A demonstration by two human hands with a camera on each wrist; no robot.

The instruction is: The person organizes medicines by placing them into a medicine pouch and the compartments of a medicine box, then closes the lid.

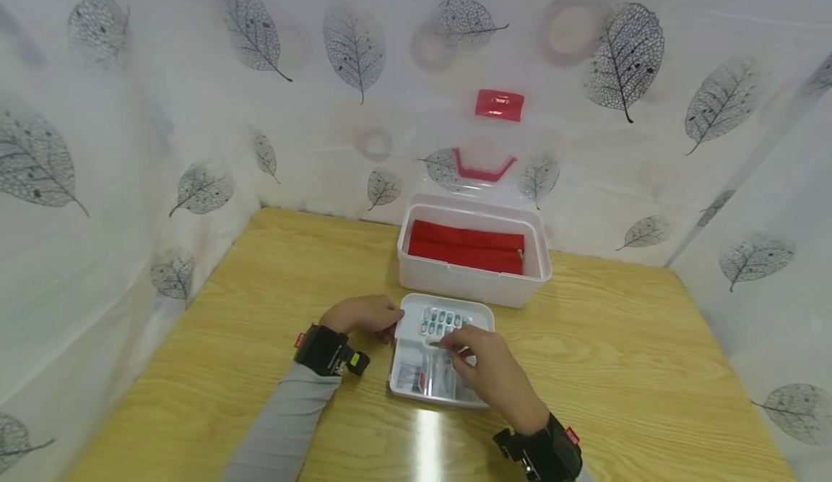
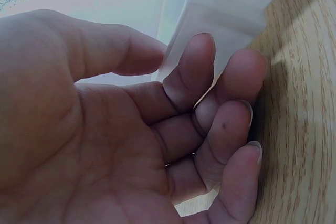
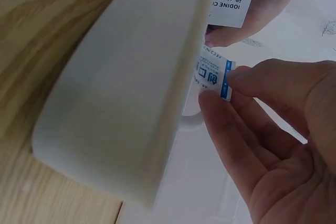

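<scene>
A shallow white compartment tray (image 1: pixel 411 323) lies on the table. My left hand (image 1: pixel 369 316) holds its left edge, with the thumb at the rim and the curled fingers against the outer wall (image 2: pixel 223 27). Over the tray, my right hand (image 1: pixel 490 370) pinches a small white and blue adhesive bandage packet (image 3: pixel 212 73) between thumb and forefinger. A blister pack of green and white capsules (image 1: pixel 442 317) lies in the far part of the tray. Nearer compartments hold flat packets (image 1: pixel 408 376), and an iodine cotton packet (image 3: pixel 231 3) shows in the right wrist view.
Behind the tray stands an open white box (image 1: pixel 468 290) with a red cloth pouch (image 1: pixel 464 245) inside. Its clear lid, with a red handle (image 1: pixel 484 173) and red latch (image 1: pixel 499 105), leans back near the leaf-patterned curtain (image 1: pixel 312 142). The wooden table (image 1: pixel 617 366) extends on both sides.
</scene>
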